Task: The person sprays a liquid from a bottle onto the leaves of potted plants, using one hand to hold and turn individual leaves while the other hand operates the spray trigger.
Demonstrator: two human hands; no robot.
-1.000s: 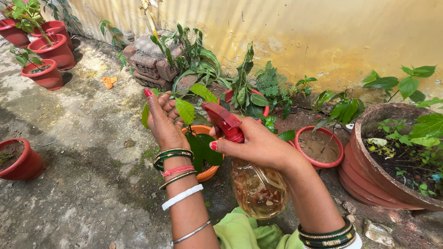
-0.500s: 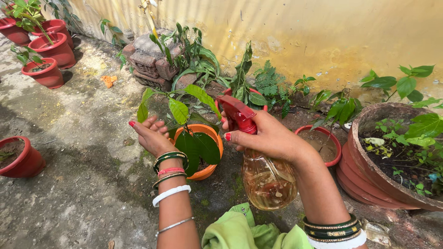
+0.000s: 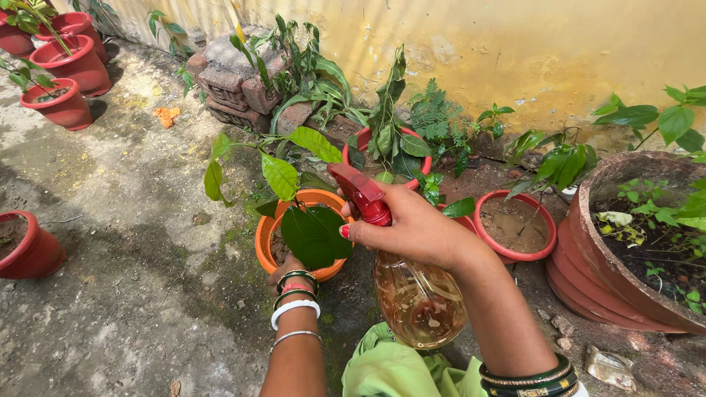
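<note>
A stained yellow wall (image 3: 515, 44) stands behind, in bright sun. The ground (image 3: 125, 242) is rough grey concrete with moss patches. Old bricks (image 3: 232, 77) are stacked beside the wall

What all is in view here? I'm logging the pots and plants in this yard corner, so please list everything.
spray bottle: one, clear with amber liquid and red trigger head, centre, in the right hand
orange pot: one, orange, centre, holding a broad-leaved plant
red pots, left: three, red, two at top left, one at the left edge
red pots, middle: two, red, one with a leafy plant, one with bare wet soil
large clay pot: one, brown, right, full of small plants
bricks: a stack, grey-brown, against the wall
wall: one, yellow, stained, along the top
green cloth: one, light green, bottom centre
left hand: bangled wrist, touching the orange pot's near side
right hand: gripping the spray bottle's neck
</note>
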